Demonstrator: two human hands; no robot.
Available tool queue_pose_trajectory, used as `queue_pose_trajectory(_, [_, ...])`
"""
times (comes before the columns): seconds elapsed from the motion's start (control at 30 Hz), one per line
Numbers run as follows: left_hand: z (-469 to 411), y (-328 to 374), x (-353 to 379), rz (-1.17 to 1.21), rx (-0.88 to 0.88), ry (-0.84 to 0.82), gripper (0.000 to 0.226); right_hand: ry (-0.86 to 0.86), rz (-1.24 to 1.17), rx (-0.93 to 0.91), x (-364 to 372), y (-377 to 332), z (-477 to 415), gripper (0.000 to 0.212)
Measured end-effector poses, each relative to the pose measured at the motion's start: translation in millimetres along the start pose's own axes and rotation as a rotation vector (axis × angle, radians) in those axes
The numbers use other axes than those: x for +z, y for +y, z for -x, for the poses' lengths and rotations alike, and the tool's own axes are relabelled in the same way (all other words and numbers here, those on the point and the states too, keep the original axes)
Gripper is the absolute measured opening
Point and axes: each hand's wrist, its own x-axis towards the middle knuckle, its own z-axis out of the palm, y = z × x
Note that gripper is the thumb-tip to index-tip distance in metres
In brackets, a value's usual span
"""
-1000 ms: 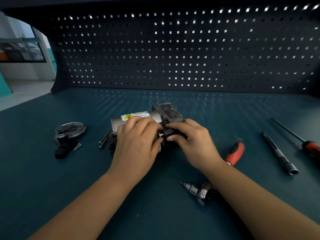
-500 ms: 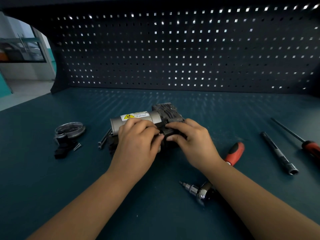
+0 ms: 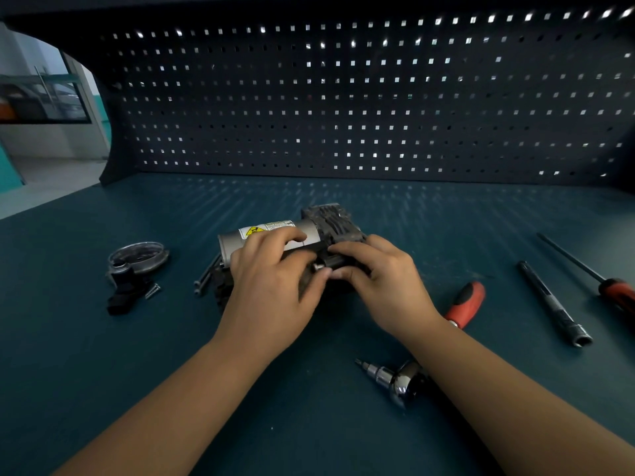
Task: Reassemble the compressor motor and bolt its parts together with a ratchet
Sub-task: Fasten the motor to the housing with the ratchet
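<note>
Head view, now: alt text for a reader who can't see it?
Both hands, left hand and right hand, work a small black part against a grey compressor motor on a dark workbench. A ratchet lies unused under the right forearm; long bolts and a round cover lie to the left.

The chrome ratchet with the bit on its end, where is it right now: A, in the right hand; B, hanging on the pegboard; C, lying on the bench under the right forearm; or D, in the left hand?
C: the chrome ratchet lies on the teal bench, partly beneath the right forearm, while both hands are on the compressor motor.
</note>
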Motion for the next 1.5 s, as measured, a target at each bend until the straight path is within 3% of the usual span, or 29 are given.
queue_pose_trajectory(0.1, [1.2,0.3,1.9,0.027,0.028,0.034,0.014,-0.004,-0.005,0.012,0.0,0.1,0.1,0.03])
queue_pose_trajectory(0.2, [1.7,2.0,2.1,0.013,-0.035,-0.013,0.045,0.001,-0.002,0.013,-0.1,0.1,0.2,0.03])
queue_pose_trajectory(0.23, [1.0,2.0,1.5,0.003,-0.042,-0.01,0.045,0.002,-0.003,0.014,0.0,-0.1,0.2,0.03])
queue_pose_trajectory(0.37, [0.0,1.3,1.8,-0.012,0.029,0.051,0.014,-0.008,-0.003,0.024,0.0,-1.0,-0.2,0.03])
queue_pose_trajectory(0.53, [0.8,2.4,-0.5,-0.048,-0.052,0.011,0.046,-0.002,-0.005,0.022,-0.6,-1.0,0.1,0.03])
queue_pose_trajectory(0.73, [2.1,2.7,-0.6,-0.052,0.03,0.084,0.008,-0.01,-0.006,0.025,-0.6,-1.0,-0.2,0.031])
queue_pose_trajectory(0.93, [1.7,4.3,-2.6,-0.039,-0.046,0.021,0.04,0.001,-0.014,0.017,-0.2,-0.5,0.4,0.03])
queue_pose_trajectory(1.17, [2.1,3.1,-5.0,-0.055,0.01,0.05,0.008,0.01,-0.013,0.006,0.6,0.5,0.4,0.03])
queue_pose_trajectory(1.3, [0.9,2.2,-7.0,-0.093,-0.001,0.027,0.029,0.019,-0.017,0.001,0.7,0.5,0.7,0.03])
queue_pose_trajectory(1.5, [-0.1,1.1,-4.7,-0.05,0.039,0.067,0.009,0.016,-0.01,-0.001,1.0,0.7,0.7,0.03])
